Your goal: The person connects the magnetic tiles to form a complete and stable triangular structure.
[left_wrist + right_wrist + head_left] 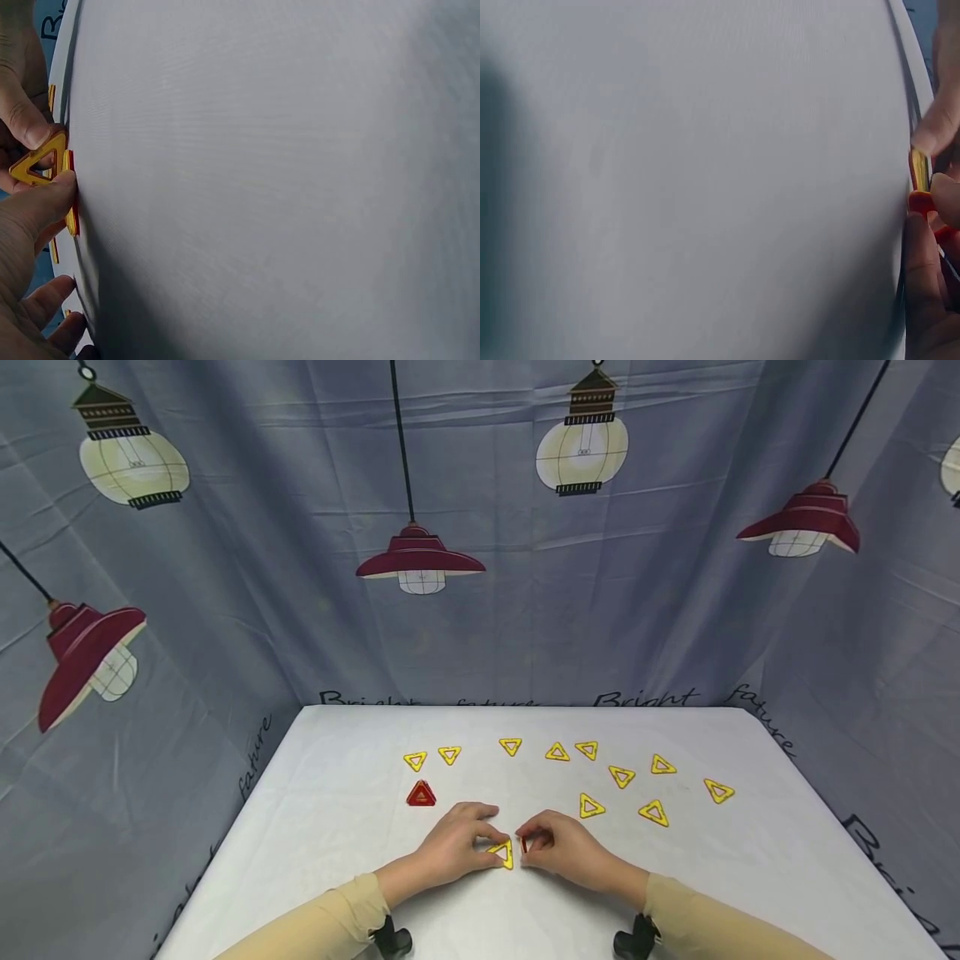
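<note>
My left hand [465, 842] grips a yellow triangular frame tile [506, 854] lying nearly flat at the tabletop, its thumb along one side. Across from it, my right hand [562, 850] pinches a second triangular tile [524, 845], stood on edge with its red side toward that hand. In the left wrist view this tile [56, 142] shows a yellow face and overlaps the left tile [71, 214]. From the right wrist, the red side [921, 201] appears close beside the yellow tile [920, 171]. Fingers hide parts of both tiles.
A red triangle piece [421, 793] lies left of the hands on the white tabletop [337, 827]. Several yellow triangles lie scattered farther back, among them one near tile [591, 806] and one at far right [718, 791]. A grey-blue curtain [510, 643] stands behind.
</note>
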A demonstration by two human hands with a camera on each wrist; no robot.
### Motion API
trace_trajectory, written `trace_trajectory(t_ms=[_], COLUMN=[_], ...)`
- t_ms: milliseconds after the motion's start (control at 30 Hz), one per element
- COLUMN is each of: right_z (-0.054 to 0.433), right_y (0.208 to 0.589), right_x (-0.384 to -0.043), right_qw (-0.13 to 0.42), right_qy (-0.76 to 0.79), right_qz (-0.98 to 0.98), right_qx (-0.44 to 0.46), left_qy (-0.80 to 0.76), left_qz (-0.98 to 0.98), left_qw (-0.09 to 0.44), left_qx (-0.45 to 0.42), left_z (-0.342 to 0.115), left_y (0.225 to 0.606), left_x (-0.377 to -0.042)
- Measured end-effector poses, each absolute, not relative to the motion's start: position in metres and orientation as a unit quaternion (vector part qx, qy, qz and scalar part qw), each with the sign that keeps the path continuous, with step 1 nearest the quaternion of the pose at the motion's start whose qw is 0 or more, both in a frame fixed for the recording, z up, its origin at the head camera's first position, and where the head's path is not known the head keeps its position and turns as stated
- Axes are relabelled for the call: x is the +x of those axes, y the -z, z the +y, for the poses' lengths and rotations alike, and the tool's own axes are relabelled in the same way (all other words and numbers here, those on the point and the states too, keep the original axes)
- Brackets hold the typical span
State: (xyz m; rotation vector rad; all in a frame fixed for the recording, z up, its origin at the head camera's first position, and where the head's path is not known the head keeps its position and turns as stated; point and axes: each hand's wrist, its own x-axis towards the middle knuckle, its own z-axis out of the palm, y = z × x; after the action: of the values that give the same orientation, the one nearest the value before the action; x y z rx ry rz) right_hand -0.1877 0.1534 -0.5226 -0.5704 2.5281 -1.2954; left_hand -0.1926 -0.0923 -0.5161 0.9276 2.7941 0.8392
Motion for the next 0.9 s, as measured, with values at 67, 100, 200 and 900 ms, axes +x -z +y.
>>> trace_trajectory(t_ms=[67,100,200,900], right_z=[0.148,0.146,0.141,0.139], right_y=[0.523,0.523,0.523,0.526], right_x=[-0.187,-0.187,-0.186,-0.184], right_qw=[0.127,0.129,0.130,0.060], right_qy=[0.455,0.458,0.462,0.328], right_qz=[0.860,0.858,0.856,0.916], right_qx=[-0.194,-0.194,-0.191,-0.221], left_qy=[-0.277,-0.279,-0.281,-0.287], left_qz=[0.911,0.910,0.910,0.912], left_qw=[0.034,0.032,0.033,0.047], left_qx=[0.303,0.304,0.302,0.290], left_z=[-0.092,-0.092,-0.092,-0.092], left_y=[0.517,0.517,0.519,0.520], left_x=[-0.193,-0.193,-0.194,-0.196])
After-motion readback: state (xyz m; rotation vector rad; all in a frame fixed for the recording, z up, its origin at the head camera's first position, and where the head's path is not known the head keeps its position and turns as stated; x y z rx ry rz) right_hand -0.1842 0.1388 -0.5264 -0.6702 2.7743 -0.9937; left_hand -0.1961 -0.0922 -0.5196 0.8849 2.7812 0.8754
